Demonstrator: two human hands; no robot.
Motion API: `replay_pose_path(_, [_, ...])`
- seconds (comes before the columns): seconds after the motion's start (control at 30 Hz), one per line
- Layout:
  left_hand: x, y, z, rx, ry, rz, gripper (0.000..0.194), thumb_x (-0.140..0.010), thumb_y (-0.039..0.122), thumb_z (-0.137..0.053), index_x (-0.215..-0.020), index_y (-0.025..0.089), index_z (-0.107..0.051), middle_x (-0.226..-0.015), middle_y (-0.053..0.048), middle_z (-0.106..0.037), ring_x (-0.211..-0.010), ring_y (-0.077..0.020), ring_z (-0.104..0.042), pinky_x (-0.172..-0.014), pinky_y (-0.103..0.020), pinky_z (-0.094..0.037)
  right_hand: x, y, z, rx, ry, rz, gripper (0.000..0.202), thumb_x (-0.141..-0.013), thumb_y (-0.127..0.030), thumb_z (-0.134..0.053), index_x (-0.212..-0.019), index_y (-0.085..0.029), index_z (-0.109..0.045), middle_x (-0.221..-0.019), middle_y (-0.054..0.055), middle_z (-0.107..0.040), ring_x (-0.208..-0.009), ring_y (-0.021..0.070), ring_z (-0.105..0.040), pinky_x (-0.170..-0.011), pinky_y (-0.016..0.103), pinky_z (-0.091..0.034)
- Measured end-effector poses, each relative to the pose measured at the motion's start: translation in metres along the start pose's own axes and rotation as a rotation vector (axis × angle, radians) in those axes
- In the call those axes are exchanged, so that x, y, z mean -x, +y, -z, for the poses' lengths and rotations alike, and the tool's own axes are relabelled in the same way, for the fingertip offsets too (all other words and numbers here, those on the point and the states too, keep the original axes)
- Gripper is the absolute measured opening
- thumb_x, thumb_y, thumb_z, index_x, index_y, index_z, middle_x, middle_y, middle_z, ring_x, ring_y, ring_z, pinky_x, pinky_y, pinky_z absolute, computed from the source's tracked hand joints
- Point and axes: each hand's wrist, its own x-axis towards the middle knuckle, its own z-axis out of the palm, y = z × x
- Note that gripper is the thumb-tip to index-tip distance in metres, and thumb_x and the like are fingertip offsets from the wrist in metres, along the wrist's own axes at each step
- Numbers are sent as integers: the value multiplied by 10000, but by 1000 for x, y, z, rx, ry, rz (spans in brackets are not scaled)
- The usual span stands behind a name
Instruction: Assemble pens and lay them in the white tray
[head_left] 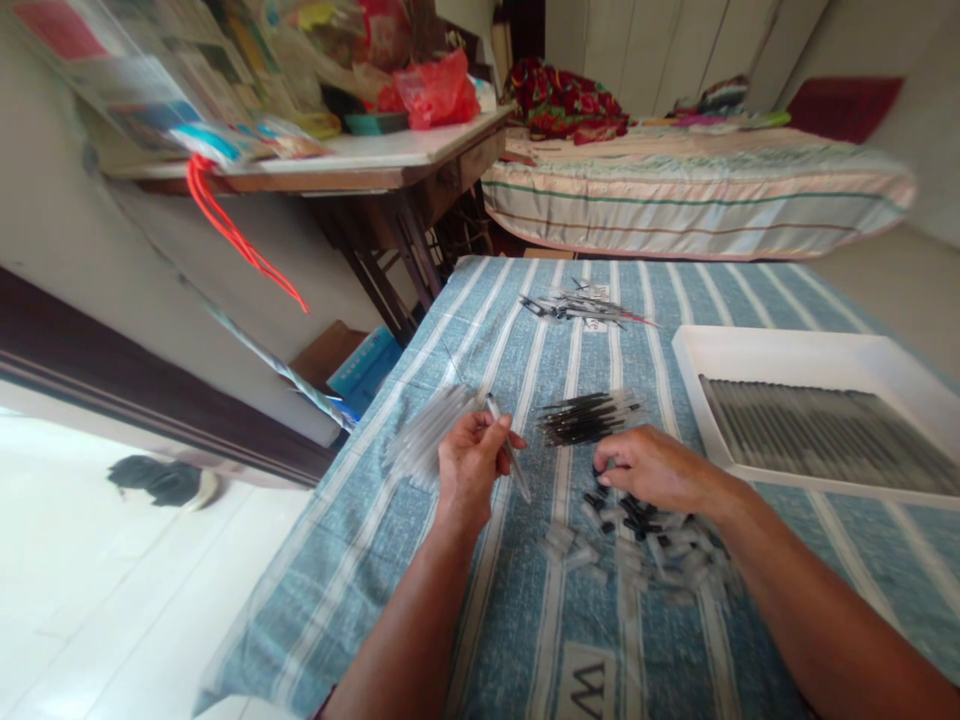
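My left hand [471, 460] is closed around a slim pen with a pale, see-through barrel [518, 474], tilted with its lower end toward the right. Left of that hand lies a heap of clear pen barrels [426, 432]. My right hand [656, 468] has thumb and fingers pinched at a small black piece [597, 474], above the loose parts. Below it are small black plugs [640, 517] and translucent caps [679, 560], partly hidden by the forearm. Between and beyond the hands lies a bundle of dark pen refills [583, 420].
A white tray [780, 352] on the right holds a row of grey pens [795, 430]. More thin parts [577, 306] lie at the far end of the striped tablecloth [510, 620]. A cluttered desk [360, 172] stands at left, a bed [690, 195] behind.
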Motion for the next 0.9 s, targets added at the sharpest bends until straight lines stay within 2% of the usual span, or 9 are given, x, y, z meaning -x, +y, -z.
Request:
replay_pose_path(0.33, [0,-1,-2,12,7,0,256,-672,318,-695,-818,141,-581,-568,8,-649,-354,-43,-410,-342,-161,-254,0,2,0,-14,-65,6,70,-713,-216,-567,-693,-176,-619,-540,-43,-476,-523,92,-422,-480,201,-227])
replay_pose_path(0.63, [0,-3,-1,-7,5,-3,227,-683,321,-688,-793,148,-591,-582,6,-652,-360,-49,-429,-347,-167,-268,-1,-7,-5,54,-124,28,56,-704,-211,-594,-712,-180,-640,-538,-54,-474,-506,78,-391,-481,203,-217])
replay_pose_path(0.9, [-1,-3,-2,-18,15,6,251,-658,336,-696,-784,149,-587,-579,4,-653,-350,-54,-431,-342,-178,-262,-1,-2,-6,33,-109,24,50,-687,-193,-593,-708,-180,-636,-546,-53,-480,-518,79,-411,-474,199,-212])
